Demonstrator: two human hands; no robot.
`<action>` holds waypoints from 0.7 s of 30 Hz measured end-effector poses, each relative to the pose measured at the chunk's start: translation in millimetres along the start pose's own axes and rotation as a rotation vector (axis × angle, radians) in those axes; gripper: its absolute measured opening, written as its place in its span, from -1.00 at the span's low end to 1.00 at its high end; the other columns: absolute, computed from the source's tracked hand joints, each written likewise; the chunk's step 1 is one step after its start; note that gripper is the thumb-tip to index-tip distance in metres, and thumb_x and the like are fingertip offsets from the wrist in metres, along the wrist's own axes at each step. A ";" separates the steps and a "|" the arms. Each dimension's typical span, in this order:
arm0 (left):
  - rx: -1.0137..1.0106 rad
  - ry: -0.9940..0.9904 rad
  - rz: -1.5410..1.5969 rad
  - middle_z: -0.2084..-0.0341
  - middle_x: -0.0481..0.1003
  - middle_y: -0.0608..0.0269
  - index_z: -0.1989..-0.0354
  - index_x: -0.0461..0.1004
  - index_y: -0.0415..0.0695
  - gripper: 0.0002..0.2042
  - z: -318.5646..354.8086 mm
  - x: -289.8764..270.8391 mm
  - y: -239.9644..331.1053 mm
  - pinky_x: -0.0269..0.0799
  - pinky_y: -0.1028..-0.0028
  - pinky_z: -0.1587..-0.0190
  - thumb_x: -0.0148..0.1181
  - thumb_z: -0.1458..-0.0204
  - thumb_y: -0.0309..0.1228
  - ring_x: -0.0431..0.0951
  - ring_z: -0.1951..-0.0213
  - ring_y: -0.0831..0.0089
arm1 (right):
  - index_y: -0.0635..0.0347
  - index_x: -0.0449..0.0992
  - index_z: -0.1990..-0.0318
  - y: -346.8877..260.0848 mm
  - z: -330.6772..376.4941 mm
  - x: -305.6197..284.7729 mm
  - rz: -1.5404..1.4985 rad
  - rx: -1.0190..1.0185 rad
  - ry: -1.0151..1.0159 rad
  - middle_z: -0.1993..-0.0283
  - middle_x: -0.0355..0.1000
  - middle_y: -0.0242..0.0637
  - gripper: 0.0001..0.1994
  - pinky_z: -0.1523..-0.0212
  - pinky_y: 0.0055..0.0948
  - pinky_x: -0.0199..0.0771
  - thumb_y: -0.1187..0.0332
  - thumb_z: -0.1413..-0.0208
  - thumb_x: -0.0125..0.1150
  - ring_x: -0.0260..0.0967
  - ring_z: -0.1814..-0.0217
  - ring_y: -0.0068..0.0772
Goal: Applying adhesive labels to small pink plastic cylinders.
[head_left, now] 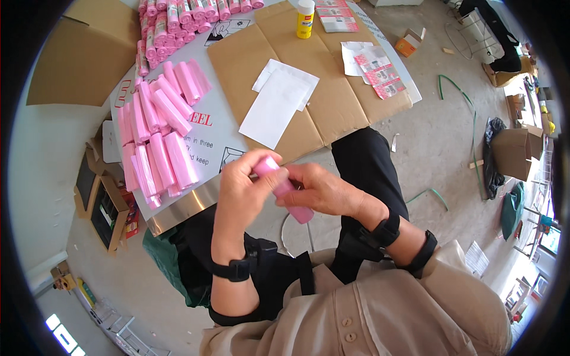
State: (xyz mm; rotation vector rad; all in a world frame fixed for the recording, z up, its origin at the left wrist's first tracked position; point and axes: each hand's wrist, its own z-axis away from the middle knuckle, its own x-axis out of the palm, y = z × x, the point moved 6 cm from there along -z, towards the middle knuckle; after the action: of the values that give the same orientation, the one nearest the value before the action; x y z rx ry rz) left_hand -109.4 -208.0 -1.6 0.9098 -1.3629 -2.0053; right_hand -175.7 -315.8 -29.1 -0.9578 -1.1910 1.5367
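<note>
A pink plastic roll [284, 188] is held over my lap by both hands. My left hand [242, 185] grips its upper end with the fingers curled round it. My right hand [323, 191] wraps its middle, and the lower end sticks out below the palm. Just ahead, on the left part of the low table [196, 204], lie several more pink rolls [159, 127]. A further heap of pink rolls [178, 21] sits at the table's far end.
Flat brown cardboard [332, 101] covers the table's right part, with white sheets [278, 101], a yellow glue bottle [305, 18] and pink printed labels [380, 71] on it. A big cardboard box [83, 53] stands left, smaller boxes [516, 151] and a green strap [463, 98] right.
</note>
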 end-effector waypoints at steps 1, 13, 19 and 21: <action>-0.002 0.000 0.002 0.56 0.43 0.36 0.28 0.51 -0.33 -0.81 -8.7 -5.2 -5.1 0.30 0.66 0.47 0.26 -0.01 -0.44 0.36 0.56 0.63 | 0.36 0.47 0.21 1.2 -6.3 -2.0 0.000 0.003 -0.001 0.44 0.45 -0.28 -0.76 0.35 -0.46 0.40 0.36 -0.06 0.25 0.36 0.39 -0.51; -0.065 0.312 0.120 0.58 0.43 0.29 0.20 0.50 -0.42 -0.75 -102.8 -38.2 -47.7 0.24 0.62 0.60 0.26 0.00 -0.50 0.33 0.66 0.60 | 0.42 0.48 0.23 53.3 -29.0 -37.2 -0.496 0.308 0.519 0.45 0.43 -0.34 -0.77 0.48 -0.62 0.42 0.34 -0.19 0.14 0.37 0.52 -0.61; -0.066 0.310 0.063 0.61 0.43 0.30 0.20 0.51 -0.40 -0.75 -110.7 -38.1 -51.8 0.24 0.62 0.61 0.27 0.00 -0.49 0.33 0.66 0.61 | 0.37 0.49 0.26 38.3 -30.6 -59.8 0.053 0.195 0.640 0.45 0.43 -0.21 -0.81 0.46 -0.47 0.42 0.38 -0.08 0.21 0.40 0.48 -0.41; -0.075 0.312 0.048 0.61 0.43 0.30 0.20 0.51 -0.40 -0.76 -110.6 -37.5 -52.8 0.24 0.62 0.61 0.27 0.01 -0.49 0.33 0.67 0.62 | 0.33 0.49 0.30 25.5 -32.9 -63.2 0.270 -0.002 0.735 0.43 0.43 -0.13 -0.83 0.41 -0.35 0.45 0.41 -0.01 0.25 0.42 0.46 -0.23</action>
State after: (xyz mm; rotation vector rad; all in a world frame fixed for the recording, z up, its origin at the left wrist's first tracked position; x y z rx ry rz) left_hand -3.1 -225.1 -71.3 1.0913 -1.1181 -1.7766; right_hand -133.7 -371.2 -59.2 -1.5549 -0.5517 1.1982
